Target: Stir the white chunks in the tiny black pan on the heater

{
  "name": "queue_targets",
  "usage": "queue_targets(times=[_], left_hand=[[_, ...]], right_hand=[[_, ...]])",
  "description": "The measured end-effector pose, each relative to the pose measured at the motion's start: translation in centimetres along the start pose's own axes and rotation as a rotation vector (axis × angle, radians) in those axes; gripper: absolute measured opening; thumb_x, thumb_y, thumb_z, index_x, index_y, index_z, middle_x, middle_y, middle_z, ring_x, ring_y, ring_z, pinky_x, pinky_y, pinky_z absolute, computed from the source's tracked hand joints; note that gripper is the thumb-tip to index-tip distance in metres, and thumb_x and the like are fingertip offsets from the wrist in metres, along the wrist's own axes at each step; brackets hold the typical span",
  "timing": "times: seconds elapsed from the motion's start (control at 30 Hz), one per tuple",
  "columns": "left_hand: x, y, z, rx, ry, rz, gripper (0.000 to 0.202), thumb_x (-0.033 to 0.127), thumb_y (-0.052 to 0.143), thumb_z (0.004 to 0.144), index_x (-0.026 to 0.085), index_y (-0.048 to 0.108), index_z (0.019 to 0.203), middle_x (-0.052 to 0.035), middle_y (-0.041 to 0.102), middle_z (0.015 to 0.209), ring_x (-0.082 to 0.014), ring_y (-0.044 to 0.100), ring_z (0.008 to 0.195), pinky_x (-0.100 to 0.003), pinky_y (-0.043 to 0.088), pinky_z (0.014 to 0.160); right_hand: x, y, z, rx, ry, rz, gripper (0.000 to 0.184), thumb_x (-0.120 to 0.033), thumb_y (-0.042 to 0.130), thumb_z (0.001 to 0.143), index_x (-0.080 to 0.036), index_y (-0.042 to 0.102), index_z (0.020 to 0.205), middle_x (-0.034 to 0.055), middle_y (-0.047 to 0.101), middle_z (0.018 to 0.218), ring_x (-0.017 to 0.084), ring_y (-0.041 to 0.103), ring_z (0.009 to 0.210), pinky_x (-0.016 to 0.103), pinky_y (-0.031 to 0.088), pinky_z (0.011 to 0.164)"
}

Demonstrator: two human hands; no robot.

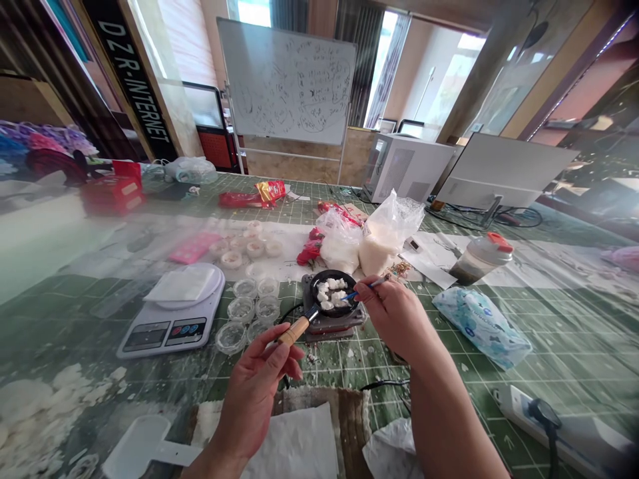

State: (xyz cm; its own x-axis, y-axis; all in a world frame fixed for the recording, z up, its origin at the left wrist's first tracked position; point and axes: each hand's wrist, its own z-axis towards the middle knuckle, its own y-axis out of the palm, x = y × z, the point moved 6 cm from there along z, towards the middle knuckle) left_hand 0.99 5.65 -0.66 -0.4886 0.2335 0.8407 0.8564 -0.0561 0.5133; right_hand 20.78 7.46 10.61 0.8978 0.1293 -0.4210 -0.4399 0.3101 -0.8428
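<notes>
Black sign [130, 80]: "DZR·INTERNET" in white letters. Whiteboard [285, 83]: handwriting, too small to read.

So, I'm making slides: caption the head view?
Left hand holds the wooden handle of a frying pan; right hand grips a blue stick at its white chunks.

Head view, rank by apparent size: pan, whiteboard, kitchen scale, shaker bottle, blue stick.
1. Whiteboard
2. Kitchen scale
3. Pan and shaker bottle: look about alike, so unranked
4. Blue stick, partly hidden by the right hand
</notes>
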Motion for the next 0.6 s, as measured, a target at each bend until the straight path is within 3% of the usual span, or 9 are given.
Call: queue_targets(times=[0.27, 0.4, 0.6], left_hand=[[-0.15, -0.18, -0.14, 0.010, -0.019, 0.003, 0.030, 0.030, 0.065, 0.077, 0.020, 0.062, 0.105, -0.0033, 0.069, 0.072, -0.0120, 0.057, 0.057, -0.027, 0.046, 0.061], [-0.18, -0.21, -0.13, 0.009, -0.014, 0.000, 0.029, 0.030, 0.065, 0.077, 0.021, 0.062, 0.105, -0.0029, 0.069, 0.072, -0.0114, 0.057, 0.057, -0.026, 0.045, 0.061], [-0.12, -0.15, -0.06, 0.001, -0.009, 0.003, 0.029, 0.029, 0.065, 0.077, 0.020, 0.061, 0.105, -0.0030, 0.068, 0.072, -0.0113, 0.057, 0.057, -0.026, 0.045, 0.061]], right_hand=[[-0.03, 0.11, 0.14, 0.002, -0.003, 0.006, 0.030, -0.030, 0.040, 0.091, -0.018, 0.063, 0.076, 0.0032, 0.068, 0.083, 0.017, 0.061, 0.076, 0.026, 0.038, 0.067], [-0.21, 0.49, 0.17, -0.062, -0.030, 0.028, 0.033, -0.030, 0.038, 0.092, -0.019, 0.064, 0.075, 0.0030, 0.068, 0.084, 0.015, 0.061, 0.074, 0.025, 0.038, 0.066], [-0.05, -0.05, 0.03, -0.003, -0.009, 0.012, 0.030, -0.030, 0.041, 0.090, -0.018, 0.063, 0.074, 0.0036, 0.068, 0.084, 0.016, 0.061, 0.076, 0.026, 0.038, 0.068]])
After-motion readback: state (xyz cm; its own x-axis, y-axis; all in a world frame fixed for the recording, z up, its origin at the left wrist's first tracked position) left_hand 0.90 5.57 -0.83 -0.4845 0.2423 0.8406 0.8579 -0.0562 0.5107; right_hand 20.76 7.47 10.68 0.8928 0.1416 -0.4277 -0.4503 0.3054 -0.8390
